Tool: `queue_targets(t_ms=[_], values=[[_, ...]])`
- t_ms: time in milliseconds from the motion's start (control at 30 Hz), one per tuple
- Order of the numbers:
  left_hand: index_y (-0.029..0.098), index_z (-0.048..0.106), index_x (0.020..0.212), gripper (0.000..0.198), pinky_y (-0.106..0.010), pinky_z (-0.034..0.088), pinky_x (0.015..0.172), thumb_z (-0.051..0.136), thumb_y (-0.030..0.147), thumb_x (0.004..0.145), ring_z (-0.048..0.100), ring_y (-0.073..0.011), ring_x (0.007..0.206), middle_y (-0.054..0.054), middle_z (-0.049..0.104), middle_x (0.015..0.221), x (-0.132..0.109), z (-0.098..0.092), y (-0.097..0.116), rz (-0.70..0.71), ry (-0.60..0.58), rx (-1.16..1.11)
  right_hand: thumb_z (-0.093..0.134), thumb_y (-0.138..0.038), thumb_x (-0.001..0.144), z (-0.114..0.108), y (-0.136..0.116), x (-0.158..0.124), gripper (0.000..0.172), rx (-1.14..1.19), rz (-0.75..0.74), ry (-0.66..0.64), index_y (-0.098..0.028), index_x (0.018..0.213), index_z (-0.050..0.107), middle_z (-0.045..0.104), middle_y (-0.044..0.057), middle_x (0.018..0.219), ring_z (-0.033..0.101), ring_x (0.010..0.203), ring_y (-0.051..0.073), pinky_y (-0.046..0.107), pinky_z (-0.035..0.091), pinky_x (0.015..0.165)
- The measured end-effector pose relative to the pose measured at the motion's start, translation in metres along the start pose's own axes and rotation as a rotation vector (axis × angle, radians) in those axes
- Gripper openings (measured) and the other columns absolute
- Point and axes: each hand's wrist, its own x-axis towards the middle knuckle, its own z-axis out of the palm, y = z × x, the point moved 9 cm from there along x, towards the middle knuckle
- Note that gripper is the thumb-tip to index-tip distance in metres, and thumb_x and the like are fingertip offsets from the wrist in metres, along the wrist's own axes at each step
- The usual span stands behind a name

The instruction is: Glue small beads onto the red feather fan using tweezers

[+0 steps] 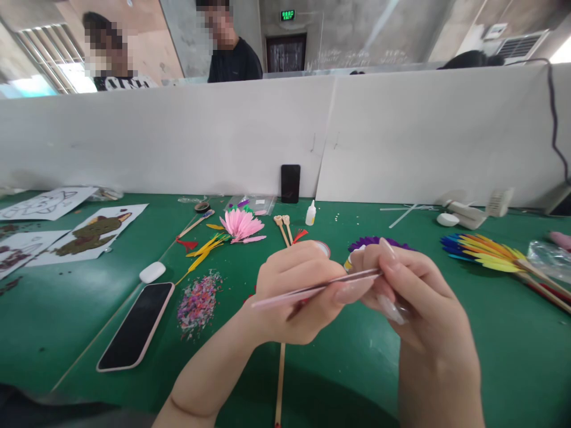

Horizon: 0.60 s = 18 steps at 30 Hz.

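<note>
grip of my left hand (298,270) pinches pale pink tweezers (289,296), slim and flat, darker along one edge, held aslant above the green tabletop (366,362). their narrow end meets my right hand (419,291), its fingers curled; from my remote feed i cannot tell what, if anything, those pinch. beyond, a pink flower-like bunch (241,226) lies left of a white bottle (310,215).

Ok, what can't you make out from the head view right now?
All in the head view:
1. Right end of the pink tool in the left hand: it meets the fingers of the right hand; anything pinched there is too small and blurred.
2. Purple feathers: partly hidden behind the right hand.
3. Wooden stick: its upper stretch is hidden behind the left hand.
4. Wall writing: too faint to read.
</note>
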Motion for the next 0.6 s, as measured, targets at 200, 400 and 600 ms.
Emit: queue_targets(t_ms=[200,400,600], values=[[0.015,0.053,0.061,0.031,-0.018,0.036,0.043,0.047,0.021,0.091,0.042,-0.0044,0.044,0.003,0.045,0.048,-0.006,0.004,-0.019,-0.191,-0.005,-0.271,0.042,-0.041,0.094,0.004,-0.001,0.000,0.041,0.030,-0.013,-0.029,-0.020,0.059,0.047,0.035,-0.004,0.049,0.021,0.041,0.009,0.029,0.010,0.039],[0.013,0.054,0.063,0.035,-0.010,0.033,0.038,0.045,0.026,0.094,0.040,0.0008,0.036,0.005,0.043,0.044,-0.013,0.010,-0.033,-0.374,-0.027,-0.432,0.042,-0.041,0.094,0.004,0.001,0.002,0.041,0.029,-0.004,-0.024,-0.020,0.059,0.048,0.036,-0.004,0.048,0.022,0.041,0.009,0.027,0.012,0.039],[0.015,0.056,0.064,0.033,-0.010,0.031,0.035,0.047,0.028,0.094,0.040,0.0009,0.033,0.006,0.043,0.042,-0.022,0.012,-0.044,-0.485,0.044,-0.517,0.039,-0.043,0.095,0.002,-0.002,0.001,0.043,0.005,-0.007,0.004,-0.021,0.061,0.053,0.041,-0.004,0.048,0.026,0.037,0.008,0.025,0.016,0.035]])
